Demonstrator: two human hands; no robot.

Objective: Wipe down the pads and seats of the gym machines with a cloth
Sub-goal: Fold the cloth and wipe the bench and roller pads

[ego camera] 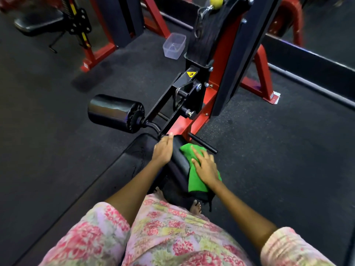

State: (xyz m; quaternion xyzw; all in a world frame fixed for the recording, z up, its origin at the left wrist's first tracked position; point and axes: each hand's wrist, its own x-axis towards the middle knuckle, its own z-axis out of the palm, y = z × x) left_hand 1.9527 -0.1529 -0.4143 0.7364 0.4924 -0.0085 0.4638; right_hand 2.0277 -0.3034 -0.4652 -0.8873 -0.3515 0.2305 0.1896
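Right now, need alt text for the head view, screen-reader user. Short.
Seen from above, a person's right hand presses a green cloth flat on a black pad of a red and black gym machine, while the left hand rests open on the pad's far end. A black roller pad sticks out to the left, and a clear plastic container sits on the dark floor beyond.

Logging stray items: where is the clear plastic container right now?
In the head view, the clear plastic container sits on the floor at upper centre, just left of the red and black machine upright.
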